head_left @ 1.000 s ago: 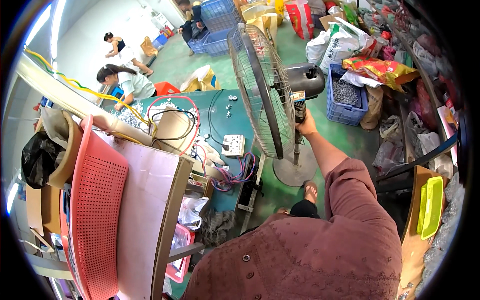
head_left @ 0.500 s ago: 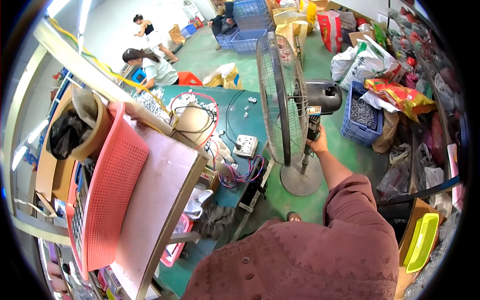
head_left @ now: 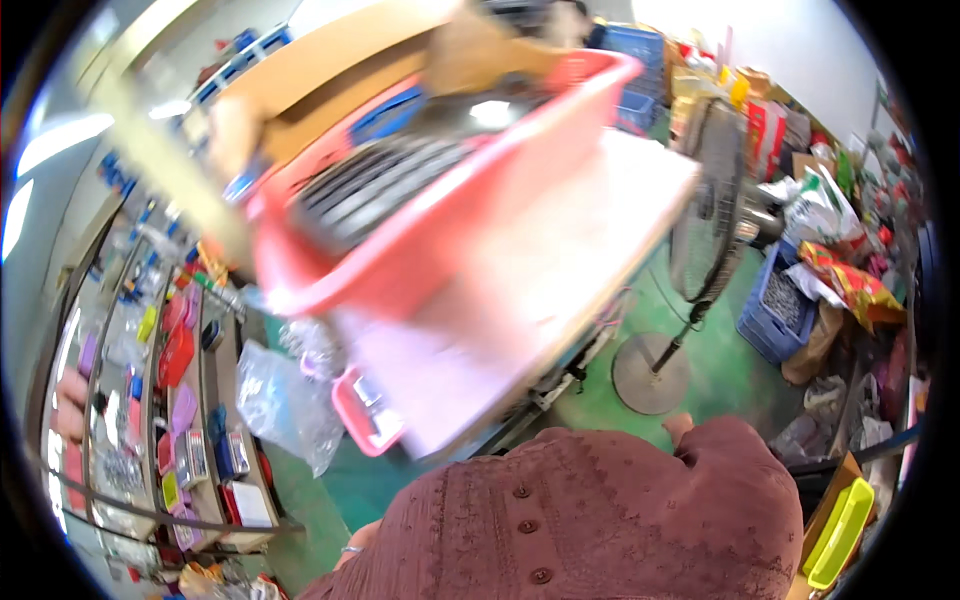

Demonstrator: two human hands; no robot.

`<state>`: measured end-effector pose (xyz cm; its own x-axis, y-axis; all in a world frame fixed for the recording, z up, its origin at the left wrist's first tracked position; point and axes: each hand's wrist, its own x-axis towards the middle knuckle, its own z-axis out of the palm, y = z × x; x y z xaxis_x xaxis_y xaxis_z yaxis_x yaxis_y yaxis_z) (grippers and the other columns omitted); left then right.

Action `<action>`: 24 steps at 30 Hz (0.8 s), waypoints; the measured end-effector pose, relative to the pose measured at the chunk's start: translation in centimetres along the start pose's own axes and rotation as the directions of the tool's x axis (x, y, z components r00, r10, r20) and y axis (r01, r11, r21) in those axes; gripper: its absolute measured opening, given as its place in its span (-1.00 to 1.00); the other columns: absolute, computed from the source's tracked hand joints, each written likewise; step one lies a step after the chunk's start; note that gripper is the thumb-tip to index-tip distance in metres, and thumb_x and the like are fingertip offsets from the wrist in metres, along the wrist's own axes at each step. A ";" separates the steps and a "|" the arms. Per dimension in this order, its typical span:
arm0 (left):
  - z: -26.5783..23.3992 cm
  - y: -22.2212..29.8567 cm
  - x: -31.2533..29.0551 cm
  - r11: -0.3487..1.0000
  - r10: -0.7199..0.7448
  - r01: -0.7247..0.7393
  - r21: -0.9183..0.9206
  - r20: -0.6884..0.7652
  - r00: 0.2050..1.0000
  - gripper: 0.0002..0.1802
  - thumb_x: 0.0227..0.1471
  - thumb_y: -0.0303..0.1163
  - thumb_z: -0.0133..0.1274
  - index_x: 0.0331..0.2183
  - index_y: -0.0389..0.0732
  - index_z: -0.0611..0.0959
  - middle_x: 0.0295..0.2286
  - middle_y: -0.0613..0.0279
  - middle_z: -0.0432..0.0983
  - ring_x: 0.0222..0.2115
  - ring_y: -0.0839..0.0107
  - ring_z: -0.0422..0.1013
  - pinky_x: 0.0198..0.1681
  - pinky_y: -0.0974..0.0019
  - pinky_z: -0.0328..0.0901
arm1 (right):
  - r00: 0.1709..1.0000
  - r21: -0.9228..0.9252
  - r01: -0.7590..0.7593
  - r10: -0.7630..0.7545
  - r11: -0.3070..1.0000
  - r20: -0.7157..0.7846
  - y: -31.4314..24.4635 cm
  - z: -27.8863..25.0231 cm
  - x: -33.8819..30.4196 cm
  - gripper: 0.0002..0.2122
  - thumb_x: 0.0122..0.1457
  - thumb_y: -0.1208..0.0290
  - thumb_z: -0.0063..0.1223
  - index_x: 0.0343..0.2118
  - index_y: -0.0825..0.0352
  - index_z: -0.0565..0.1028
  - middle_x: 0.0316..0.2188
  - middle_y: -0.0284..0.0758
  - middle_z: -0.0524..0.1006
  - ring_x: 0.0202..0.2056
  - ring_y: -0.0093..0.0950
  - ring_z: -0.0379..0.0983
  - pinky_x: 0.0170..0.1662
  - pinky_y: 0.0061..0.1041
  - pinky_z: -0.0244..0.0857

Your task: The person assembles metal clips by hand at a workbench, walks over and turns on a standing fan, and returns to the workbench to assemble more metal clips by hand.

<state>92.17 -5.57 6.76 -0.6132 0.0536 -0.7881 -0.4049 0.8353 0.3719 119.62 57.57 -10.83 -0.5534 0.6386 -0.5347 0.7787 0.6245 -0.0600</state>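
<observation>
Pedestal fan point(head_left: 712, 215) stands on green floor point(head_left: 720, 375), round base point(head_left: 651, 373) just beyond right hand point(head_left: 679, 428); nearest thing to that hand. Right hand: only a tip shows past the maroon sleeve point(head_left: 700, 470), fingers' state can't tell. Left hand point(head_left: 352, 553) low beside the shirt, mostly hidden, fingers can't tell. Risk (judgement): view is motion-blurred, red basket point(head_left: 430, 215) on pink bench point(head_left: 540, 300) sits close overhead; a blind reach w/ either hand could knock basket or tip fan.
</observation>
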 end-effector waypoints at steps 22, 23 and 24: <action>-11.7 -26.4 -2.0 0.886 -0.317 0.299 -0.353 0.007 0.948 -0.76 -0.11 -0.26 -0.01 -0.38 -0.19 0.53 -0.59 0.27 0.43 -0.61 0.38 0.34 -0.60 0.26 0.29 | 0.933 0.548 -0.216 0.005 0.808 0.360 -34.7 6.0 -9.5 -0.78 -0.12 0.41 0.05 -0.43 0.46 0.45 -0.63 -0.18 0.44 -0.66 -0.38 0.37 -0.66 -0.40 0.18; -14.3 -25.5 -2.1 0.858 -0.337 0.301 -0.417 -0.013 0.942 -0.77 -0.11 -0.26 -0.01 -0.38 -0.19 0.51 -0.60 0.28 0.41 -0.61 0.39 0.33 -0.60 0.26 0.30 | 0.913 0.521 -0.248 0.019 0.817 0.407 -37.0 6.3 -10.2 -0.78 -0.12 0.41 0.05 -0.43 0.46 0.45 -0.63 -0.18 0.44 -0.66 -0.38 0.37 -0.66 -0.40 0.18; -15.0 -26.0 -2.9 0.837 -0.301 0.253 -0.485 -0.023 0.953 -0.78 -0.10 -0.26 -0.01 -0.39 -0.18 0.50 -0.60 0.29 0.39 -0.60 0.39 0.33 -0.60 0.26 0.31 | 0.930 0.461 -0.157 -0.026 0.874 0.366 -37.1 6.1 -13.9 -0.79 -0.11 0.41 0.06 -0.43 0.46 0.45 -0.64 -0.18 0.44 -0.68 -0.38 0.36 -0.66 -0.41 0.18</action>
<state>94.37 -35.66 6.72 -0.4783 -0.2128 -0.8520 -0.8227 0.4480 0.3500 100.16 22.79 -6.31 -0.4269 0.4130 -0.8045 0.9032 0.2383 -0.3569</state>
